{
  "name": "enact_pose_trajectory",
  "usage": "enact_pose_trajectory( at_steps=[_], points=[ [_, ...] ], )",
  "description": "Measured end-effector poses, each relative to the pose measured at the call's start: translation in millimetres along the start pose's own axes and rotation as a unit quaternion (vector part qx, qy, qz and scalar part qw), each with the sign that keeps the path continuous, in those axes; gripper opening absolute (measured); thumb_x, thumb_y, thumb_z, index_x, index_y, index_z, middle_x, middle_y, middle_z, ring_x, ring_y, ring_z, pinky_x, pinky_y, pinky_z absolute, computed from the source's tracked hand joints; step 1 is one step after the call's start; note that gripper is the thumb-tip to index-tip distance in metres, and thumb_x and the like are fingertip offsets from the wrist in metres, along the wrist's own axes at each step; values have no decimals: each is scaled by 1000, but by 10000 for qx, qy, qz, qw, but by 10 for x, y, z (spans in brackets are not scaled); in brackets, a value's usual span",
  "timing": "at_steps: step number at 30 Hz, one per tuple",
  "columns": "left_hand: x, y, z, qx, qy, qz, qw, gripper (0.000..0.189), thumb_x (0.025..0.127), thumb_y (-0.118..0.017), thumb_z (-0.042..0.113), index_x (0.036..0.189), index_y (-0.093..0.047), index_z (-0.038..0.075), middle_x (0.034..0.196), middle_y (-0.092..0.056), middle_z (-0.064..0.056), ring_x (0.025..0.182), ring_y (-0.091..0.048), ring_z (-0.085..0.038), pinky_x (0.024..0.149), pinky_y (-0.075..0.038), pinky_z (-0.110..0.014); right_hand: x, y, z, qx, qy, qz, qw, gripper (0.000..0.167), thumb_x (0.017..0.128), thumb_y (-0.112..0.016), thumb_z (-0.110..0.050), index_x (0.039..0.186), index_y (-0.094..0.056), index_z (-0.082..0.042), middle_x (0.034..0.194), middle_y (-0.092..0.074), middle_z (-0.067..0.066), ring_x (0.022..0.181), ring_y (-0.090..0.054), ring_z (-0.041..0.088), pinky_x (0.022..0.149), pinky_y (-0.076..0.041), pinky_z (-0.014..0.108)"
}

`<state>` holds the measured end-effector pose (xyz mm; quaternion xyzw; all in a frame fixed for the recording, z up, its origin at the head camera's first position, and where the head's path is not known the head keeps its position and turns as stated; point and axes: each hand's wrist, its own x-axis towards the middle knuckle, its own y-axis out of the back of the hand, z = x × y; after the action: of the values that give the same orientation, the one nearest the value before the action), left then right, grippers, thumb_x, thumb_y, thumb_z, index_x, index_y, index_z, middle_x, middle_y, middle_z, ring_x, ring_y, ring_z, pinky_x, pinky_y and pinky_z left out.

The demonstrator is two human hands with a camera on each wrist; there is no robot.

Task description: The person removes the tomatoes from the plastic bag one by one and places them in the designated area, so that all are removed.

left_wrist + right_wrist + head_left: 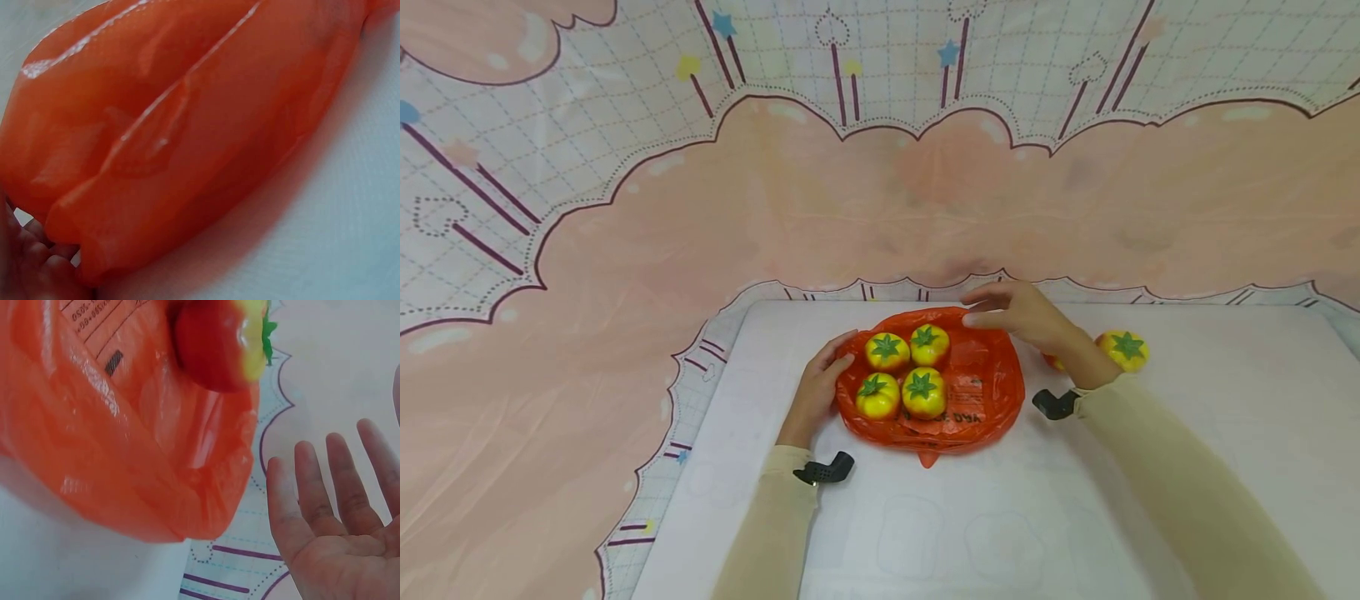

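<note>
I see my left hand (815, 392) at the left edge of the red bag (1002, 375). It grips the rim, with the thumb on the near side and the fingers on the outside. The left wrist view shows only a bit of that hand, with bent fingers against the bag.

My right hand (1026, 317) is let go and holds nothing. Its fingers are straight and spread apart. It is up by the far right rim of the bag, and from the head view I cannot tell if the thumb touches it. In the right wrist view, the fingers are beside the bag with a gap between.

The bag sits on the white table (1075, 517) with its mouth wide open. Four fruits (924, 393) are inside it, two by two, over on the left side. They are yellow and red with green star leaves on top. Some black print shows on the bag next to them.

One more fruit (1123, 350) is on the table, to the right of the bag, just behind my right arm. A bit of another (1053, 362) peeks out on the arm's other side. A pink cloth (880, 200) is behind the table.
</note>
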<state>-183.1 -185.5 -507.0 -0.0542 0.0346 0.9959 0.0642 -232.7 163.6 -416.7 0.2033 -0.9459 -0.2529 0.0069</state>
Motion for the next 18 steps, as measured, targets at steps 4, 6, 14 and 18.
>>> enact_pose_trajectory(
  at_steps=[4, 6, 14, 18],
  points=[
    [-4, -3, 9, 11, 16, -2, 10000, 40, 105, -52, 23, 144, -57, 31, 154, -50, 6, 146, -43, -19, 119, -40, -41, 27, -45, 2, 33, -12, -29, 10000, 55, 87, -80, -38, 134, -67, -13, 137, -65, 11, 127, -63, 30, 102, -56, 47],
    [-4, -5, 12, -17, 6, -11, 10000, 40, 106, -52, 23, 144, -57, 31, 154, -49, 5, 146, -43, -19, 119, -40, -41, 38, -65, -5, 95, -90, -53, 9999, 55, 87, -81, -39, 133, -67, -13, 137, -66, 11, 125, -64, 30, 101, -57, 49],
    [-3, -12, 11, -4, 1, 43, 10000, 39, 105, -52, 23, 144, -58, 29, 153, -50, 5, 146, -43, -19, 120, -40, -41, 99, -133, -1, 63, -341, -113, 9993, 53, 87, -80, -40, 133, -68, -15, 135, -66, 9, 124, -62, 31, 101, -57, 49],
    [-8, -12, 13, -43, -3, 16, 10000, 39, 106, -51, 22, 144, -58, 29, 154, -50, 5, 146, -43, -19, 120, -39, -41, 111, -174, -5, 40, -200, -145, 9997, 52, 89, -79, -37, 132, -68, -11, 136, -66, 12, 123, -63, 32, 101, -57, 47]
  ],
)
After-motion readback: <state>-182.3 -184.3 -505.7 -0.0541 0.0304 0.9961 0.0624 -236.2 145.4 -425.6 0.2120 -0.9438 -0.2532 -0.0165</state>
